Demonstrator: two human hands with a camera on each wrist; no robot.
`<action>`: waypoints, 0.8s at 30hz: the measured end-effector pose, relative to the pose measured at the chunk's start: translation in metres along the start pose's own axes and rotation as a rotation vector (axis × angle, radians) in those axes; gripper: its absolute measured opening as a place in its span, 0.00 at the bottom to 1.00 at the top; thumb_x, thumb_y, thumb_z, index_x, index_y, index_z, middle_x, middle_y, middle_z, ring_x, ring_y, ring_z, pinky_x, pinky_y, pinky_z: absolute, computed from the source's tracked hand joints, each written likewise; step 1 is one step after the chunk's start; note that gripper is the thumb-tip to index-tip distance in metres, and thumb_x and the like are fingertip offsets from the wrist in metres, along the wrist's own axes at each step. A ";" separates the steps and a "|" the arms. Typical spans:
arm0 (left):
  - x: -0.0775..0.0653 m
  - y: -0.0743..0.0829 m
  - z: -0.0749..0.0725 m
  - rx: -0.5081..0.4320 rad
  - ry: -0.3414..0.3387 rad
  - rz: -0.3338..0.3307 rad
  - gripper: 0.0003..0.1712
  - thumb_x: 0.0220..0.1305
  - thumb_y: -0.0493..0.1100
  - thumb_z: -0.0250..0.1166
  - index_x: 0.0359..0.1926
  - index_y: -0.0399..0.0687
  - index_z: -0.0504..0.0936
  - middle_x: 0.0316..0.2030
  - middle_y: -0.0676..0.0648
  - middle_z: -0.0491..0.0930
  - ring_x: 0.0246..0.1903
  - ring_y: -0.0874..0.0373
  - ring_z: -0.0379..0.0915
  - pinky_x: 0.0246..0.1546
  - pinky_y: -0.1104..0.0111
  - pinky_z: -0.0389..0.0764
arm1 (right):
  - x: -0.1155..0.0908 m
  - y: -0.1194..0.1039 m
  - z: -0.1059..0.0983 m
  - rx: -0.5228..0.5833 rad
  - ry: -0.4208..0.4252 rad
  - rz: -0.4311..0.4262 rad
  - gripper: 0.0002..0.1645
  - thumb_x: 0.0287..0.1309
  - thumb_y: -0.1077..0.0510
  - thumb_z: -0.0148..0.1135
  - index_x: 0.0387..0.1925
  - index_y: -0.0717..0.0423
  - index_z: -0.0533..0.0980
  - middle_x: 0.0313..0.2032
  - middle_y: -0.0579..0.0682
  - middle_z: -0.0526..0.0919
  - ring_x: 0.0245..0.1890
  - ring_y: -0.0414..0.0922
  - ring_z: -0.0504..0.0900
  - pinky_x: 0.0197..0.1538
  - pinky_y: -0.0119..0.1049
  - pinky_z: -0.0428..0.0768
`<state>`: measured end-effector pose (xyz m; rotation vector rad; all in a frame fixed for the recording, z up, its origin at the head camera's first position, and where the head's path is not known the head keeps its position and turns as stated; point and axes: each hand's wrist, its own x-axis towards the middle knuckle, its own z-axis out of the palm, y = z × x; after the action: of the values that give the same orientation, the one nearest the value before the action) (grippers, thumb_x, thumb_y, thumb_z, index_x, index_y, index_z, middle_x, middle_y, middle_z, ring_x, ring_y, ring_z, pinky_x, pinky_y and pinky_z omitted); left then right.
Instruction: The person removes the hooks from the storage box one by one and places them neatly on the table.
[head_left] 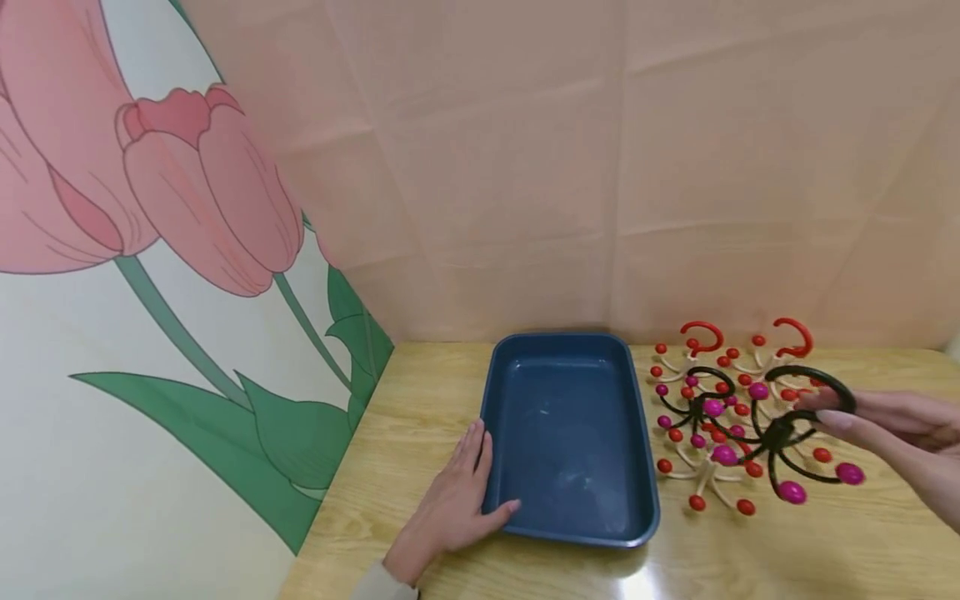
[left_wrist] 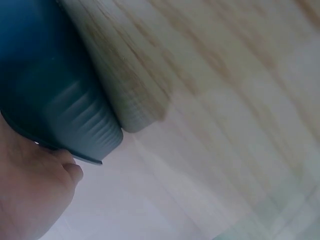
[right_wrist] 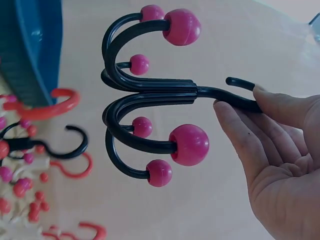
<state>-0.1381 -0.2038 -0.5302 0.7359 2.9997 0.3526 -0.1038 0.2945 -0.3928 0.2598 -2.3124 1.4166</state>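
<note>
My right hand (head_left: 918, 458) pinches the hook end of a black multi-arm hook hanger (head_left: 778, 433) between thumb and fingers. Magenta balls cap its curved arms, which fan out away from the hand in the right wrist view. My left hand (head_left: 453, 504) rests against the left side of a dark blue rectangular tray (head_left: 570, 433), fingers fairly straight along the rim and thumb over the front left corner. In the left wrist view, part of that hand touches the tray's ribbed outer wall (left_wrist: 80, 115).
Right of the tray lie several more hangers: a black one (head_left: 697, 407) with magenta balls, and cream ones (head_left: 705, 477) with red balls, some showing red hooks (head_left: 797, 335). A pink cloth (head_left: 495, 208) hangs behind the wooden table (head_left: 420, 392). A tulip-print panel (head_left: 187, 333) stands left.
</note>
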 end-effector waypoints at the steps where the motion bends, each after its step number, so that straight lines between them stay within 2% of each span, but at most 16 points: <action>1: 0.000 0.000 0.000 -0.002 0.001 0.001 0.61 0.72 0.81 0.42 0.84 0.38 0.46 0.86 0.39 0.32 0.86 0.47 0.30 0.83 0.49 0.55 | -0.004 0.005 -0.001 0.014 0.002 -0.023 0.21 0.64 0.80 0.61 0.53 0.64 0.85 0.45 0.24 0.90 0.40 0.23 0.88 0.39 0.14 0.81; 3: -0.001 0.000 0.000 -0.009 0.004 0.001 0.60 0.72 0.79 0.44 0.84 0.38 0.46 0.86 0.39 0.33 0.86 0.47 0.31 0.83 0.49 0.56 | -0.010 0.015 -0.006 0.022 -0.004 -0.022 0.25 0.64 0.80 0.59 0.52 0.55 0.86 0.45 0.22 0.89 0.40 0.21 0.88 0.39 0.14 0.82; 5: -0.001 0.000 -0.001 -0.016 0.007 0.000 0.60 0.73 0.78 0.46 0.84 0.37 0.46 0.86 0.39 0.33 0.86 0.47 0.32 0.83 0.49 0.56 | -0.015 0.024 -0.011 -0.006 -0.025 0.022 0.29 0.68 0.77 0.58 0.50 0.39 0.86 0.46 0.17 0.86 0.41 0.17 0.85 0.38 0.12 0.80; 7: -0.001 0.000 -0.002 -0.020 0.011 -0.001 0.59 0.73 0.77 0.47 0.84 0.37 0.46 0.86 0.39 0.33 0.86 0.47 0.32 0.83 0.49 0.56 | -0.019 0.032 -0.015 -0.063 -0.044 0.076 0.29 0.72 0.73 0.58 0.49 0.30 0.82 0.46 0.12 0.82 0.41 0.12 0.82 0.36 0.11 0.78; 10: 0.000 0.000 -0.002 -0.011 0.014 -0.002 0.59 0.73 0.77 0.47 0.84 0.37 0.47 0.86 0.39 0.33 0.86 0.46 0.32 0.83 0.49 0.57 | -0.024 0.042 -0.018 -0.138 -0.051 0.139 0.18 0.75 0.68 0.58 0.50 0.38 0.80 0.44 0.08 0.77 0.38 0.10 0.79 0.35 0.11 0.77; 11: 0.000 0.000 -0.002 -0.008 0.014 -0.002 0.59 0.73 0.78 0.46 0.84 0.37 0.47 0.86 0.39 0.33 0.86 0.46 0.32 0.83 0.48 0.57 | -0.026 0.046 -0.019 -0.162 -0.040 0.157 0.14 0.75 0.66 0.59 0.52 0.47 0.81 0.43 0.07 0.76 0.37 0.09 0.78 0.34 0.11 0.77; 12: 0.000 0.000 -0.002 -0.008 0.013 -0.002 0.59 0.73 0.78 0.46 0.84 0.37 0.47 0.86 0.39 0.33 0.86 0.46 0.32 0.83 0.48 0.57 | -0.028 0.049 -0.019 -0.190 -0.038 0.177 0.11 0.75 0.65 0.59 0.51 0.49 0.81 0.41 0.06 0.75 0.37 0.08 0.77 0.34 0.11 0.76; 14: 0.000 0.000 -0.001 -0.012 0.011 -0.001 0.59 0.73 0.77 0.47 0.84 0.37 0.47 0.86 0.39 0.33 0.86 0.46 0.32 0.83 0.48 0.56 | -0.031 0.054 -0.020 -0.213 -0.027 0.203 0.10 0.75 0.63 0.60 0.52 0.64 0.81 0.39 0.05 0.73 0.35 0.07 0.75 0.33 0.11 0.76; 15: 0.000 0.000 -0.001 -0.019 0.009 -0.001 0.59 0.73 0.77 0.47 0.84 0.38 0.46 0.86 0.39 0.33 0.86 0.47 0.31 0.83 0.48 0.56 | -0.033 0.057 -0.020 -0.231 -0.015 0.214 0.09 0.75 0.62 0.61 0.51 0.60 0.82 0.38 0.04 0.72 0.35 0.05 0.74 0.33 0.10 0.75; 17: -0.001 0.000 0.000 -0.019 0.006 -0.002 0.59 0.73 0.77 0.47 0.84 0.38 0.46 0.86 0.40 0.32 0.86 0.47 0.31 0.83 0.48 0.56 | -0.035 0.061 -0.020 -0.248 -0.005 0.242 0.09 0.75 0.61 0.62 0.49 0.62 0.83 0.37 0.02 0.71 0.34 0.04 0.72 0.32 0.09 0.73; 18: -0.001 0.000 0.000 -0.022 0.004 -0.004 0.59 0.73 0.77 0.48 0.84 0.38 0.46 0.86 0.40 0.32 0.86 0.47 0.31 0.83 0.48 0.56 | -0.038 0.063 -0.019 -0.223 0.005 0.250 0.06 0.74 0.61 0.62 0.46 0.54 0.84 0.37 0.03 0.72 0.34 0.05 0.73 0.32 0.09 0.73; 19: -0.001 0.001 0.000 -0.025 0.003 -0.006 0.58 0.73 0.76 0.48 0.84 0.39 0.46 0.86 0.40 0.32 0.86 0.47 0.31 0.83 0.48 0.56 | -0.039 0.065 -0.018 -0.197 0.018 0.253 0.07 0.74 0.62 0.62 0.45 0.51 0.85 0.37 0.03 0.73 0.33 0.06 0.74 0.32 0.09 0.73; 21: 0.000 0.001 0.000 -0.030 0.001 -0.010 0.58 0.73 0.75 0.49 0.84 0.39 0.45 0.86 0.41 0.31 0.86 0.47 0.31 0.83 0.48 0.56 | -0.044 0.068 -0.014 -0.137 0.059 0.257 0.15 0.73 0.64 0.63 0.41 0.36 0.83 0.36 0.03 0.75 0.33 0.07 0.76 0.32 0.09 0.74; 23: 0.000 0.001 0.001 -0.036 -0.003 -0.015 0.58 0.73 0.75 0.50 0.85 0.40 0.45 0.86 0.42 0.31 0.86 0.47 0.30 0.83 0.48 0.55 | -0.050 0.072 -0.010 -0.065 0.107 0.245 0.24 0.71 0.67 0.64 0.40 0.27 0.82 0.37 0.06 0.79 0.33 0.10 0.80 0.33 0.09 0.74; 24: 0.000 0.001 0.001 -0.038 -0.004 -0.015 0.58 0.74 0.75 0.50 0.85 0.41 0.44 0.86 0.42 0.30 0.86 0.48 0.30 0.83 0.48 0.55 | -0.053 0.073 -0.008 -0.038 0.128 0.228 0.27 0.69 0.70 0.64 0.42 0.27 0.83 0.38 0.08 0.81 0.34 0.11 0.81 0.34 0.08 0.75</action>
<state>-0.1375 -0.2029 -0.5305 0.7094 2.9844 0.4064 -0.0813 0.3329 -0.4716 -0.1068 -2.3175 1.4469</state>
